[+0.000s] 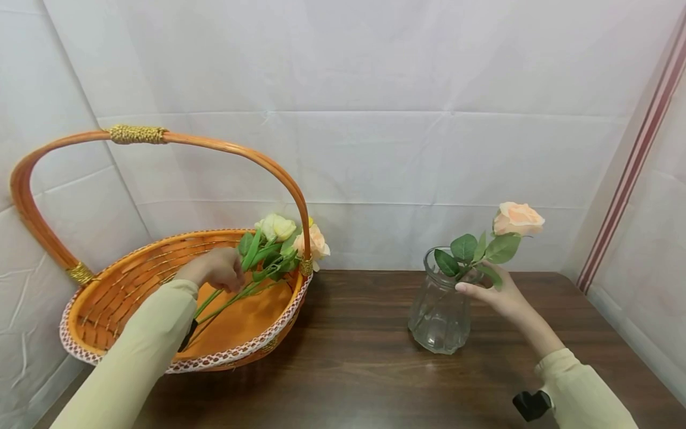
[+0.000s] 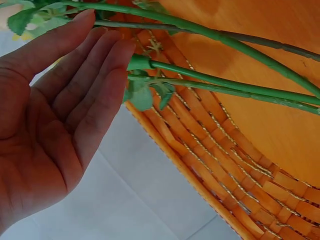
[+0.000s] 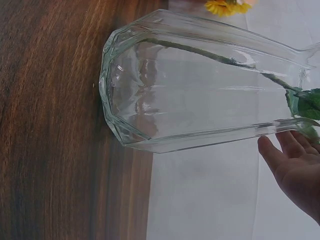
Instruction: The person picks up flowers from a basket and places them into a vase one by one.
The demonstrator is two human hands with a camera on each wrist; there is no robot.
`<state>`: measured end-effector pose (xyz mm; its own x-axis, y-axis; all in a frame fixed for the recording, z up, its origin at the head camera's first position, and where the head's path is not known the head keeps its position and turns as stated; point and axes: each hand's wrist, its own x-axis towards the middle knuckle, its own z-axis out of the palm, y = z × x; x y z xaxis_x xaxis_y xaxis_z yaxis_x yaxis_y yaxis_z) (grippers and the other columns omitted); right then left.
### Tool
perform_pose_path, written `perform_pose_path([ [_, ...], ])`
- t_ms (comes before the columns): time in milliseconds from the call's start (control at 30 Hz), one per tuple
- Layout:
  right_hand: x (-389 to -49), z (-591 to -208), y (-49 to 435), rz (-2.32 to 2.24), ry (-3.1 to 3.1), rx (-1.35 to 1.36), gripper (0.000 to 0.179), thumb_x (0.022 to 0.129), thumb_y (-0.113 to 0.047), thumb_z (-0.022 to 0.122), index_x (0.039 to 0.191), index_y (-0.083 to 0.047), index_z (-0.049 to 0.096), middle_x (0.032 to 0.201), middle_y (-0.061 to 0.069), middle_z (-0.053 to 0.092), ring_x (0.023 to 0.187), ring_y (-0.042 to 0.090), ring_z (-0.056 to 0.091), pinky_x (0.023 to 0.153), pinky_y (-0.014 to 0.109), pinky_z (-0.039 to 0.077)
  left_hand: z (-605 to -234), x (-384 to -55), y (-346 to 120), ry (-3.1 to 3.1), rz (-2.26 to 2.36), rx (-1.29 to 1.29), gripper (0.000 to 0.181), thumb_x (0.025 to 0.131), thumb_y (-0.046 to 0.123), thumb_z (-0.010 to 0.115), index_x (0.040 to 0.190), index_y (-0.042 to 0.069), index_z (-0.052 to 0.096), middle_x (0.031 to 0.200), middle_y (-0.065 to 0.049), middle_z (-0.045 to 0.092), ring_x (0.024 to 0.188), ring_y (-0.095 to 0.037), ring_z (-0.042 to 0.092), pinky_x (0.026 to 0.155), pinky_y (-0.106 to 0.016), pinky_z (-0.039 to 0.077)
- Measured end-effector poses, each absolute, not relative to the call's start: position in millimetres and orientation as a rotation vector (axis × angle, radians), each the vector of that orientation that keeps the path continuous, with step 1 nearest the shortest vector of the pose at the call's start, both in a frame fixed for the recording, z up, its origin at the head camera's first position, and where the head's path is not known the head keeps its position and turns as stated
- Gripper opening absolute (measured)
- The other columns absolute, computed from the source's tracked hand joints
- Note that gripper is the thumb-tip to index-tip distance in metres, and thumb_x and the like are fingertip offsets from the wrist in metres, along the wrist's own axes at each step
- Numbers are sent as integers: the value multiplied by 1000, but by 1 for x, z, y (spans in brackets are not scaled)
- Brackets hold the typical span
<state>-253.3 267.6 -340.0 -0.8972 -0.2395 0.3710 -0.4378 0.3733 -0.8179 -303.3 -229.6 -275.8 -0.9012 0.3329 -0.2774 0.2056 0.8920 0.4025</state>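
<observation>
My left hand (image 1: 217, 269) is over the wicker basket (image 1: 128, 262), right at the green stems (image 2: 215, 75) of several artificial flowers lying in it. In the left wrist view its fingers are loosely bent, with the thumb tip close to the uppermost stem. A cream flower (image 1: 276, 227) and a peach flower (image 1: 312, 241) lean at the basket's right rim. My right hand (image 1: 498, 292) holds the neck of the clear glass vase (image 1: 439, 322), partly hidden by leaves. One peach rose (image 1: 517, 218) stands tilted right in this vase, its stem (image 3: 215, 57) reaching down inside.
The basket's tall arched handle (image 1: 214, 143) rises above my left forearm. Both basket and vase stand on a dark wooden table (image 1: 354, 357), with white cloth (image 1: 364, 161) hanging behind. Yellow blooms (image 3: 225, 7) show beyond the vase in the right wrist view.
</observation>
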Motion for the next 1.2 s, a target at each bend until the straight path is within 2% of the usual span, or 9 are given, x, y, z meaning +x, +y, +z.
perform_pose_path([
  [100,-253,-340,268,1542,-2445,602,45,86,-8,62,125,6,45,95,-3,59,85,5,59,70,27,51,-278,-303,-230,2703,505,359,8,79,-2,63,77,-2,71,61,-4,63,44,-5,35,45,-19,35],
  [300,-252,-339,268,1557,-2440,599,44,86,-7,62,124,6,46,94,-3,59,85,5,59,70,26,51,-284,-302,-229,2678,502,270,9,77,-5,65,82,-2,71,64,-5,63,50,-8,45,45,-19,36],
  [367,-252,-339,268,1564,-2433,610,44,86,-6,61,124,6,46,94,-3,59,85,6,59,70,26,51,-287,-302,-229,2658,513,225,12,76,-6,63,67,1,67,56,0,54,47,-7,39,43,-19,30],
  [433,-252,-339,268,1563,-2431,614,43,85,-6,61,124,7,46,93,-2,59,84,6,59,70,26,51,-289,-302,-228,2638,498,196,29,76,-7,62,52,8,55,49,3,43,44,-7,30,42,-20,24],
  [533,-252,-340,268,1545,-2431,619,41,85,-5,61,122,6,46,93,-1,58,83,6,59,69,25,51,-290,-302,-226,2625,418,169,42,77,-5,61,48,16,39,46,3,33,44,-7,22,42,-21,18],
  [633,-252,-340,268,1534,-2432,612,41,85,-5,62,122,6,47,92,0,58,82,6,59,69,25,51,-291,-302,-224,2640,287,172,34,80,1,63,49,13,52,47,0,46,42,-7,25,41,-20,22],
  [767,-252,-339,268,1536,-2440,590,42,85,-5,62,122,7,47,93,1,58,83,5,59,69,25,50,-293,-303,-221,2650,152,172,18,82,6,65,65,5,68,55,-4,59,41,-5,31,42,-18,29],
  [1067,-254,-339,267,1520,-2436,606,40,85,-6,62,120,6,48,93,2,58,82,6,59,68,26,50,-293,-302,-226,2663,193,199,23,83,1,61,61,8,62,49,1,46,43,-7,31,42,-19,28],
  [1200,-253,-339,267,1527,-2450,580,38,85,-7,62,118,6,48,93,2,57,82,6,58,68,26,50,-290,-301,-232,2684,283,238,36,78,-8,55,50,14,47,45,3,35,44,-8,22,42,-21,20],
])
